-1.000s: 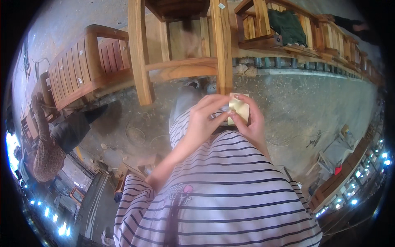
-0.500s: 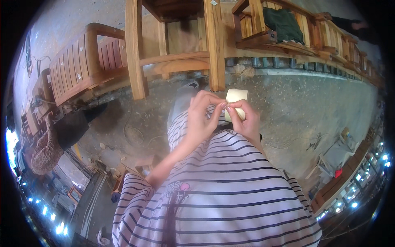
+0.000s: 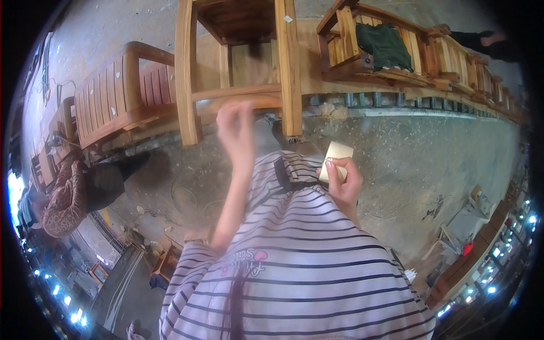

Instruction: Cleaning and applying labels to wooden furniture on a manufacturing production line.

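My right hand (image 3: 344, 182) grips a small pale yellow piece of paper (image 3: 340, 152) between thumb and fingers, in front of my striped top. Raised toward the wooden chair frame (image 3: 238, 92), my left hand (image 3: 235, 133) is blurred by motion. Its thumb and fingers look pinched together, and anything between them is too small to make out. The hand overlaps the chair's lower crossbar in the picture; whether it touches the wood I cannot tell. A small white sticker (image 3: 288, 18) is on the chair's right post.
A slatted wooden chair (image 3: 105, 99) stands at left, and more wooden chairs with a dark green cloth (image 3: 384, 46) line the right. Metal rollers (image 3: 391, 100) run below them. A person in a patterned top (image 3: 65, 198) is at far left. Debris dots the concrete floor (image 3: 419, 141).
My hands, together at the pale yellow paper before, have parted. The left has swung up and left toward the chair frame; the right has lowered slightly, still holding the paper.
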`<state>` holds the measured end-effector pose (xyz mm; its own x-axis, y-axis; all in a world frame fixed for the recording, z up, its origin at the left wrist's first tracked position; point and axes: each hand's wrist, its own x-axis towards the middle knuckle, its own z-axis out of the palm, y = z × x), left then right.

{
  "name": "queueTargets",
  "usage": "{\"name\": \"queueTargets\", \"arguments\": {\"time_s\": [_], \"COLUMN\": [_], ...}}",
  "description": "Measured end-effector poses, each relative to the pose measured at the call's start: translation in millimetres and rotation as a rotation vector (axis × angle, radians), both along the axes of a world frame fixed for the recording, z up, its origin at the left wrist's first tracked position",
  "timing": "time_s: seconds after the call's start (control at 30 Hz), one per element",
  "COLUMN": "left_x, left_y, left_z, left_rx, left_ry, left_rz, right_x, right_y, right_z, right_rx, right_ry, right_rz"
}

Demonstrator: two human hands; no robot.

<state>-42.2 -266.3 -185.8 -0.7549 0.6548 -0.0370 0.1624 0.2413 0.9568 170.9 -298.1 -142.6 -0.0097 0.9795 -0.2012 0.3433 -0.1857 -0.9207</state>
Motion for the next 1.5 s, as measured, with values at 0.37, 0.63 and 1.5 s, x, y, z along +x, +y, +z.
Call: {"name": "queueTargets", "arguments": {"time_s": [0.37,0.63,1.5], "left_x": [25.7,28.4,136.3], "left_y": [-0.6,-7.0,30.6], "left_z": [-49.5,-46.5,46.5], "left_rx": [-0.112,-0.041,-0.126], "left_ry": [0.450,0.199,0.469], "left_rz": [-0.129,0.065,-0.081], "right_x": [11.4,13.5,154.7], "right_y": [-6.0,-19.1,37.5], "right_z": [18.0,25.3,125.5], "right_rx": [-0.092,-0.074,-0.018], "right_ry": [0.175,0.225,0.336], "right_rz": [-0.038,0.020,0.203]}}
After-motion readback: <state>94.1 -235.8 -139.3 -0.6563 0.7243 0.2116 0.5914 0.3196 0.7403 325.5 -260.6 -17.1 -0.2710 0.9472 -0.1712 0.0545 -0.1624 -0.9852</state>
